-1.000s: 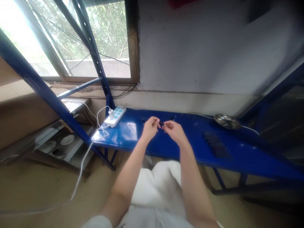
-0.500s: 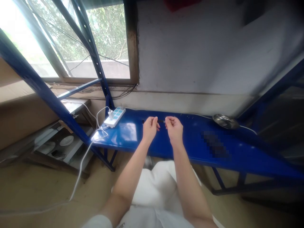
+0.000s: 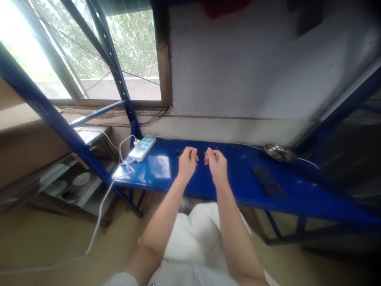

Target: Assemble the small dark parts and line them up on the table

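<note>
Black slender piece (image 3: pixel 201 153) bridges the bare left hand (image 3: pixel 187 163) and right hand (image 3: pixel 218 163), fingers of each pinched on one end, above the glossy blue table (image 3: pixel 196 184). Left of the fingers lies a white rectangular power strip (image 3: pixel 143 149); right, a round shiny metal dish (image 3: pixel 279 153).

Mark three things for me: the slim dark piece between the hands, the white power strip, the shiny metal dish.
Slim dark piece (image 3: pixel 201 153), head view: its exposed middle stretch.
White power strip (image 3: pixel 144 148), head view: its socket face.
Shiny metal dish (image 3: pixel 279 153), head view: middle of its surface.
</note>
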### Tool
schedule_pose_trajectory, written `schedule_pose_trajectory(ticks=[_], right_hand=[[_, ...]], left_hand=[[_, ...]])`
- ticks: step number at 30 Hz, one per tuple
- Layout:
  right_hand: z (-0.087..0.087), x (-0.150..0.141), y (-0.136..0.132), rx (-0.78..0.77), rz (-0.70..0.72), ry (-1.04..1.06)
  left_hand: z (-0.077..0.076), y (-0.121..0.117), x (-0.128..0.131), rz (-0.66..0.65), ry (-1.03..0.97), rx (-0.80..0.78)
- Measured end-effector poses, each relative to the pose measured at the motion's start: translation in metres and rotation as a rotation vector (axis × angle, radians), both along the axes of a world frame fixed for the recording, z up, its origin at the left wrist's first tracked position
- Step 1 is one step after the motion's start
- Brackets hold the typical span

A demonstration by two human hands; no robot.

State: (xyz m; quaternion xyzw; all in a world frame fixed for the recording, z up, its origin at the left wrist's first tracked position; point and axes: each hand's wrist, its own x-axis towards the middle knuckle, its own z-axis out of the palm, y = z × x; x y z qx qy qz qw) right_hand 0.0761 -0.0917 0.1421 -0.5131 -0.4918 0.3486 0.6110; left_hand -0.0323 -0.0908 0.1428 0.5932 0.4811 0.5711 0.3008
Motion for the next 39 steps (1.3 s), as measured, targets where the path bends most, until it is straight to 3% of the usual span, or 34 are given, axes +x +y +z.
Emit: schedule_pose_trajectory(ticks=[6, 14, 18, 23, 28, 35, 39], right_hand=[[0.004, 0.0, -0.002, -0.046, 0.143, 0.018], [-0.004, 0.0, 0.0, -0.012, 0.128, -0.071], [-0.008, 0.005, 0.002, -0.015, 0.102, -0.148], [-0.002, 0.015, 0.0, 0.021, 0.081, -0.282], [0.006, 0.026, 0.002, 0.068, 0.177, -0.375], [0.016, 0.029, -0.001, 0.118, 0.225, -0.517], [0.018, 0.034, -0.002, 0.141, 0.246, -0.553]], left_hand=[[0.003, -0.001, 0.0, -0.059, -0.049, 0.01], [-0.007, 0.001, 0.003, 0.089, 0.095, 0.034], [-0.005, 0.003, 0.003, 0.111, 0.128, 0.007], [0.001, 0.005, 0.001, -0.036, 0.046, -0.138], [0.01, 0.005, -0.001, -0.198, -0.118, -0.272], [0.021, 0.006, -0.011, -0.273, -0.205, -0.402], [0.028, 0.01, -0.014, -0.3, -0.141, -0.423]])
